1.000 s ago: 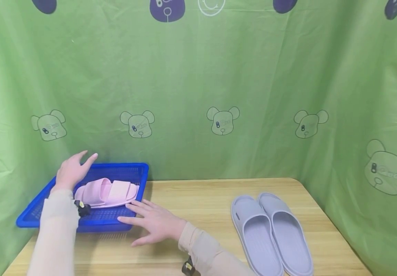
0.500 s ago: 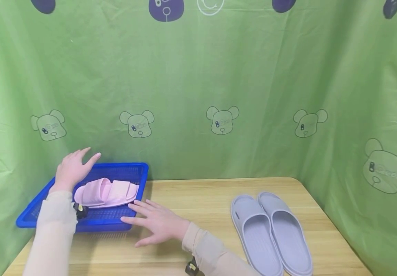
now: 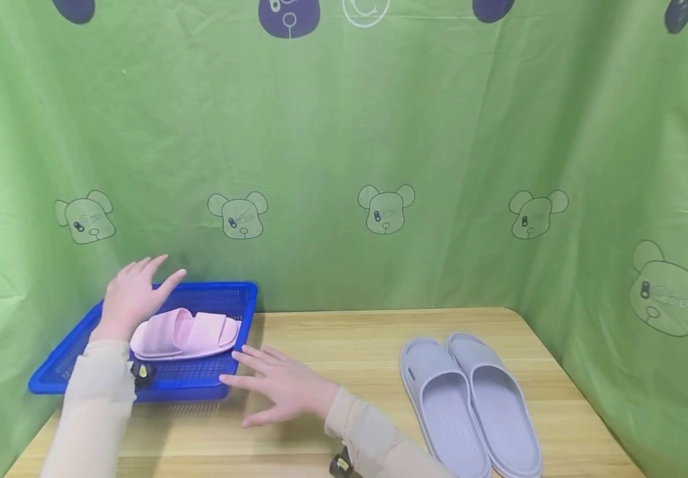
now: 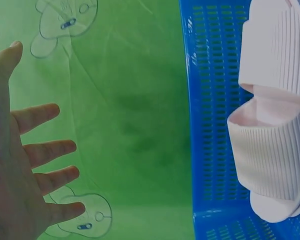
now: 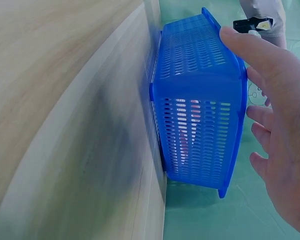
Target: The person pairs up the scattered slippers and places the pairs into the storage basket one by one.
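A blue slotted basket point(image 3: 179, 392) stands at the table's left, holding pink ribbed slippers point(image 3: 200, 332) that lie on its floor. My left hand point(image 3: 131, 295) hovers over the basket's left part, fingers spread and holding nothing; in the left wrist view the hand point(image 4: 25, 145) is apart from the slippers point(image 4: 270, 145). My right hand point(image 3: 284, 385) is held just off the basket's right front corner, fingers spread, nothing in it. The right wrist view shows the hand point(image 5: 285, 115) beside the basket wall point(image 5: 190, 135); whether a fingertip touches the rim, I cannot tell.
Two grey slippers point(image 3: 451, 411) lie side by side on the wooden table point(image 3: 332, 338), toward its right. A green curtain point(image 3: 320, 133) with bear-head prints surrounds the table at the back and both sides. The basket's left end reaches past the table's left edge.
Both hands have shifted slightly to the right, the right one drawing a little away from the basket's corner. The basket and both pairs of slippers have stayed in place.
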Tool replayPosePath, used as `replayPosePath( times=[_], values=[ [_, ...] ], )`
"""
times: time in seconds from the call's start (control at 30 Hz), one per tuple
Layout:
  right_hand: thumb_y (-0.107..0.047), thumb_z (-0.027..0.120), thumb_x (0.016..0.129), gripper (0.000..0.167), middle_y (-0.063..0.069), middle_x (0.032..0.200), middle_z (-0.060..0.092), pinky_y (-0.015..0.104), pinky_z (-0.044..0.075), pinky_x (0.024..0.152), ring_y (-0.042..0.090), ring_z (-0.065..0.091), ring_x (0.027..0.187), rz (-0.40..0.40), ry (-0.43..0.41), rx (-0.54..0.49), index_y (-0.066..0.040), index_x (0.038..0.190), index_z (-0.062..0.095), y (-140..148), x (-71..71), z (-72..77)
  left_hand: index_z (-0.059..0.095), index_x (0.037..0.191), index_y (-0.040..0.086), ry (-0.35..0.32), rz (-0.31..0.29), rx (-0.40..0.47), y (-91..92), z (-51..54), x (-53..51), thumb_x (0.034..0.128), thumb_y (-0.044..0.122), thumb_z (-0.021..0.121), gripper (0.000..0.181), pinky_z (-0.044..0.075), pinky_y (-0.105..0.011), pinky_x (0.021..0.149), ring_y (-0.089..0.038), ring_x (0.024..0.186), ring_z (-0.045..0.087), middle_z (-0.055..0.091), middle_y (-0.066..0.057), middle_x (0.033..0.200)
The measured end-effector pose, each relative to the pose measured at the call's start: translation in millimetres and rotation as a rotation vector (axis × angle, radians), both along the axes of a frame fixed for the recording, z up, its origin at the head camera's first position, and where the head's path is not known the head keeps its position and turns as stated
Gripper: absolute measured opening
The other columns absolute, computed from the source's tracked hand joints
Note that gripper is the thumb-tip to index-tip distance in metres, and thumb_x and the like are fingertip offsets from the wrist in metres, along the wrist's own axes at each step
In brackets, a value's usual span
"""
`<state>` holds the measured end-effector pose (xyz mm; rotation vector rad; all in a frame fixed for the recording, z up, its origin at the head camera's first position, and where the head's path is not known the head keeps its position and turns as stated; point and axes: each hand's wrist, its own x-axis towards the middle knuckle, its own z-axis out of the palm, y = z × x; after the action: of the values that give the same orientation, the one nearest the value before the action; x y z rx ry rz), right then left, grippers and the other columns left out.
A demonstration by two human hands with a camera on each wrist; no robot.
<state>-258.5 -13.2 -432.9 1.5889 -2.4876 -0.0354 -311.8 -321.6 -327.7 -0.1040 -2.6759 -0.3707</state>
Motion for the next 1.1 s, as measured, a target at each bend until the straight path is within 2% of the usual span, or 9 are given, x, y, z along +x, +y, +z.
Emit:
replayPosePath(
  times=[0.27, 0.43, 0.63, 0.93, 1.1],
  values=[
    [-0.071, 0.042, 0.090, 0.079, 0.008, 0.165, 0.014, 0.042, 0.011, 0.124, 0.024, 0.011, 0.153, 0.006, 0.035, -0.013, -0.036, 0.155, 0.015, 10, 4.4, 3.0, 0.043, 0.145, 0.007, 0.019, -0.021, -0.004, 15.0, -2.8, 4.7, 0.0955, 0.063, 0.040, 0.075, 0.024, -0.074, 0.106, -0.057, 0.133, 0.032, 0.041, -0.032, 0.146],
    [-0.072, 0.041, 0.089, 0.080, 0.007, 0.165, 0.015, 0.043, 0.015, 0.124, 0.026, 0.014, 0.153, 0.010, 0.057, -0.029, -0.035, 0.156, 0.015, 17, 5.5, 3.5, 0.041, 0.147, 0.009, 0.015, -0.033, -0.011, 23.9, -5.2, 7.8, 0.0952, 0.063, 0.040, 0.075, 0.023, -0.073, 0.108, -0.056, 0.135, 0.030, 0.039, -0.031, 0.147],
    [-0.071, 0.044, 0.089, 0.080, 0.007, 0.164, 0.013, 0.046, 0.016, 0.123, 0.027, 0.017, 0.152, -0.003, 0.047, -0.037, -0.034, 0.155, 0.020, 29, 6.5, 4.4, 0.041, 0.147, 0.011, 0.048, -0.054, -0.030, 33.3, -9.5, 10.4, 0.0947, 0.063, 0.042, 0.074, 0.024, -0.071, 0.108, -0.054, 0.135, 0.032, 0.041, -0.029, 0.147],
    [-0.069, 0.047, 0.089, 0.081, 0.007, 0.164, 0.014, 0.048, 0.015, 0.123, 0.026, 0.017, 0.152, -0.025, 0.034, -0.049, -0.036, 0.156, 0.015, 46, 4.7, -3.5, 0.044, 0.146, 0.012, 0.070, -0.088, -0.038, 49.5, -15.3, 17.0, 0.0936, 0.062, 0.046, 0.072, 0.027, -0.069, 0.109, -0.051, 0.136, 0.035, 0.044, -0.026, 0.146],
    [-0.070, 0.046, 0.088, 0.080, 0.007, 0.164, 0.016, 0.049, 0.018, 0.123, 0.029, 0.019, 0.151, -0.050, 0.019, -0.060, -0.033, 0.155, 0.022, 57, 4.2, -4.5, 0.046, 0.144, 0.012, 0.082, -0.114, -0.026, 58.1, -21.2, 21.2, 0.0935, 0.060, 0.049, 0.070, 0.029, -0.068, 0.109, -0.049, 0.135, 0.037, 0.047, -0.024, 0.145]
  ],
)
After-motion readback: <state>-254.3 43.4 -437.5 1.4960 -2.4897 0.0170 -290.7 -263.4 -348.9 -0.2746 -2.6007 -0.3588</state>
